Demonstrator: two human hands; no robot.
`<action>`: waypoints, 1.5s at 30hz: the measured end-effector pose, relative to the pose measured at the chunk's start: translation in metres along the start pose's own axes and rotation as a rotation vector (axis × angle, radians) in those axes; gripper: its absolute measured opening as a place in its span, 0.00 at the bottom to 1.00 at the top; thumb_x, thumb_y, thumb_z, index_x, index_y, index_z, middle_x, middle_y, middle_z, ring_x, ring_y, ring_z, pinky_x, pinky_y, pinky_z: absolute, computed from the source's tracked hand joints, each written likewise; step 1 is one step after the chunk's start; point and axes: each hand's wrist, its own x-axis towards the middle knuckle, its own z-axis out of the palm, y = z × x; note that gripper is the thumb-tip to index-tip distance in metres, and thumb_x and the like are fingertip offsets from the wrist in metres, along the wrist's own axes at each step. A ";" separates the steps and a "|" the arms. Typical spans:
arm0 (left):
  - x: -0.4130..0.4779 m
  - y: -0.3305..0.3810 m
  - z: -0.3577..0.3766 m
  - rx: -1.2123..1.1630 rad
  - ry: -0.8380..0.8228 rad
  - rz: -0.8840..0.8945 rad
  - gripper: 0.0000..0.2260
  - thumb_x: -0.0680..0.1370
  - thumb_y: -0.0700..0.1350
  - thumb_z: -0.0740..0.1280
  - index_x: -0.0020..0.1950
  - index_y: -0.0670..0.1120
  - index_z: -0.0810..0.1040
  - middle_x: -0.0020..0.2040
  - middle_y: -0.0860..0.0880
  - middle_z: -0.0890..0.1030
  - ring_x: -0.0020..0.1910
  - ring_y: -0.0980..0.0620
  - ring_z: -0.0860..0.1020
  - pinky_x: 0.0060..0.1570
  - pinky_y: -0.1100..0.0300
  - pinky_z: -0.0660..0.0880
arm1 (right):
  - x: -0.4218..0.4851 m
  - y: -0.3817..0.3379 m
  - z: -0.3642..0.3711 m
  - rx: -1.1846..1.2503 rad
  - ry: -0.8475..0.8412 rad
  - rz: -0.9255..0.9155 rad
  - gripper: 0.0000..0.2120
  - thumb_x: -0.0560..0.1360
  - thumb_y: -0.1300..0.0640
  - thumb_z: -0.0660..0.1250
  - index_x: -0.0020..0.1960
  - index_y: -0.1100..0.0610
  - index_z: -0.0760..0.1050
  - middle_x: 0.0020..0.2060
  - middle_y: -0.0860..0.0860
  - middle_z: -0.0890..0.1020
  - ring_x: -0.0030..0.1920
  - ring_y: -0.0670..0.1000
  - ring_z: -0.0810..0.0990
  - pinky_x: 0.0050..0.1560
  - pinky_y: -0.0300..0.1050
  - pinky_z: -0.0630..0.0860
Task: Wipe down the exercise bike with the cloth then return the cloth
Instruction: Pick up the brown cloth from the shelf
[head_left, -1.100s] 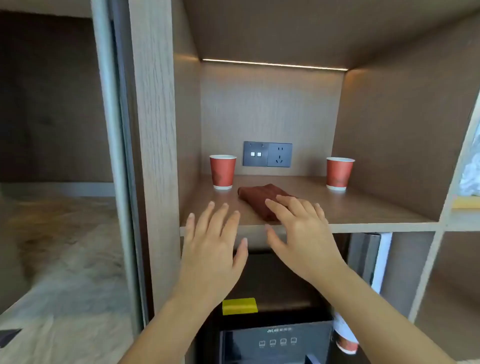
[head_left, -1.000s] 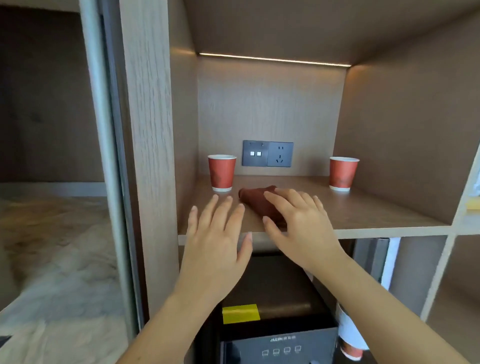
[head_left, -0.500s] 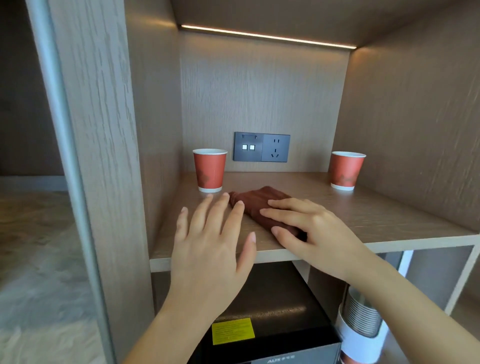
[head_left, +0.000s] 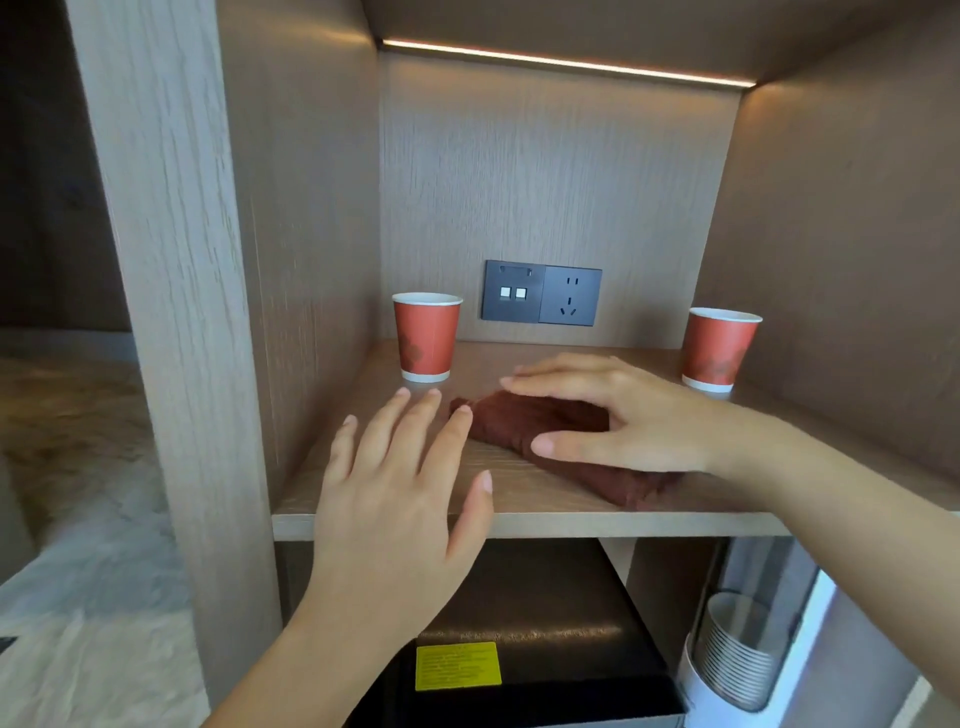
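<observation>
A dark red-brown folded cloth (head_left: 550, 426) lies on the wooden shelf (head_left: 519, 522) of an open cupboard niche. My right hand (head_left: 623, 415) arches over the cloth, with the thumb against its near side and the fingers over its far side. My left hand (head_left: 400, 493) hovers open over the shelf's front left, its fingers spread and one fingertip at the cloth's left end. No exercise bike is in view.
Two red paper cups stand on the shelf, one (head_left: 427, 336) at the back left and one (head_left: 719, 348) at the back right. A dark socket panel (head_left: 543, 292) is on the back wall. Below are a black appliance (head_left: 540, 649) and a stack of cups (head_left: 737, 660).
The view has come closer to the shelf. My right hand went from lying flat on the cloth to arching around it, thumb at its near side. My left hand moved forward onto the shelf.
</observation>
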 end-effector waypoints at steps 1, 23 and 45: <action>0.000 0.000 0.000 0.003 -0.003 -0.005 0.23 0.74 0.53 0.53 0.59 0.43 0.77 0.59 0.42 0.78 0.61 0.41 0.74 0.60 0.42 0.63 | 0.010 -0.001 0.002 -0.021 -0.031 0.023 0.30 0.67 0.32 0.55 0.68 0.35 0.59 0.70 0.38 0.61 0.71 0.43 0.56 0.71 0.60 0.53; -0.002 0.003 -0.002 -0.002 0.050 -0.036 0.21 0.74 0.52 0.54 0.58 0.44 0.78 0.58 0.44 0.79 0.60 0.44 0.75 0.62 0.45 0.59 | 0.015 0.011 0.009 0.136 -0.286 -0.139 0.24 0.74 0.43 0.62 0.63 0.25 0.56 0.66 0.33 0.60 0.68 0.40 0.57 0.71 0.48 0.55; -0.031 0.027 -0.027 0.034 0.094 -0.218 0.20 0.74 0.49 0.56 0.61 0.41 0.74 0.61 0.41 0.76 0.63 0.42 0.71 0.62 0.41 0.66 | 0.002 0.001 0.014 0.320 0.058 -0.327 0.18 0.71 0.54 0.68 0.57 0.36 0.74 0.46 0.37 0.76 0.48 0.39 0.75 0.46 0.29 0.69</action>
